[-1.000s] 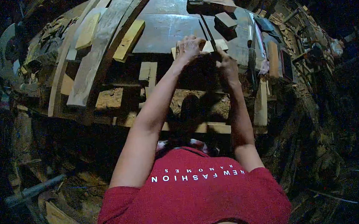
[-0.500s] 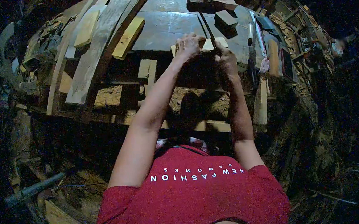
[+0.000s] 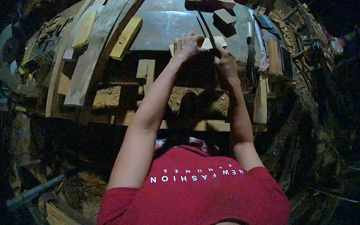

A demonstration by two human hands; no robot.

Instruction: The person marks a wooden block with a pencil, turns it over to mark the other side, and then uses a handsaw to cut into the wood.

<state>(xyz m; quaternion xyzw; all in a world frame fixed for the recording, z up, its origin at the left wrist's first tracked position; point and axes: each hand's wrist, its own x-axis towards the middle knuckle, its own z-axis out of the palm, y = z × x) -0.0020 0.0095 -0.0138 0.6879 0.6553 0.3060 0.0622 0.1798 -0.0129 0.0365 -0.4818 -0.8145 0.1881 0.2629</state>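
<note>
My left hand (image 3: pixel 187 45) lies over a pale wooden piece at the near edge of the metal-topped bench, its fingers curled down onto it. My right hand (image 3: pixel 226 61) is closed round the near end of a long, thin, dark tool (image 3: pixel 205 25), seen edge-on, so its exact kind does not show. The tool points away from me and crosses the pale wood block (image 3: pixel 212 43) just right of my left hand. A thin dark line runs beside it on the bench top.
Long rough planks (image 3: pixel 98 47) and a yellowish batten (image 3: pixel 126 38) lie on the left. Beyond the tool sit a small block (image 3: pixel 225 17) and a dark wood chunk (image 3: pixel 209 2). A dark-handled tool (image 3: pixel 251 56) and a wood piece (image 3: pixel 273 56) lie at right.
My right hand has drawn back slightly toward me with the tool. My left hand stays on the wood. The whole view has shifted a little.
</note>
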